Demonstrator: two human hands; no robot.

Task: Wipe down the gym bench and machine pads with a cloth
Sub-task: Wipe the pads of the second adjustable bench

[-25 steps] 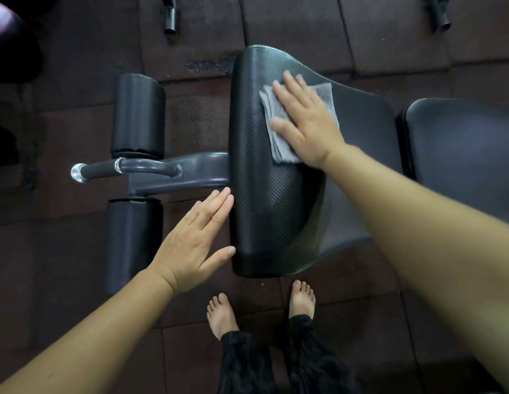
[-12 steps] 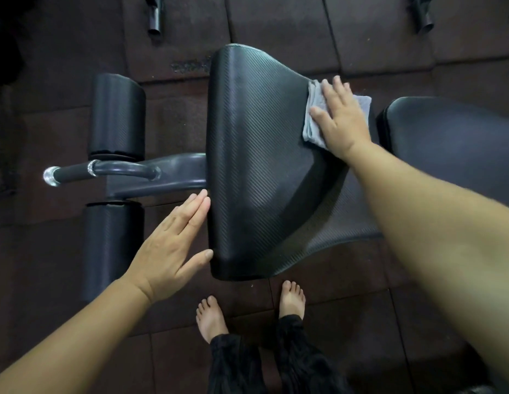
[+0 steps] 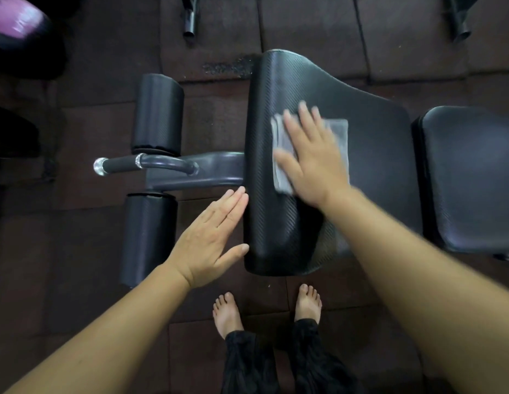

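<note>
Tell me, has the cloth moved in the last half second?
Yes. The cloth, under the right hand, has slid left along the seat pad, away from the neighbouring pad on the right and toward the seat pad's wide end.

The seat pad (image 3: 276,223) fills the centre of the frame, and the back pad (image 3: 469,180) lies just beside it at the right edge. The cloth (image 3: 337,132) lies on the seat pad's upper half, under the right hand (image 3: 313,155). The left hand (image 3: 210,237) is at the pad's left edge. Left of the pad, a handle bar (image 3: 120,164) runs between the upper roller (image 3: 156,115) and the lower roller (image 3: 148,237). Two feet (image 3: 227,314) stand on the floor (image 3: 77,251) at bottom centre, just below the pad.
</note>
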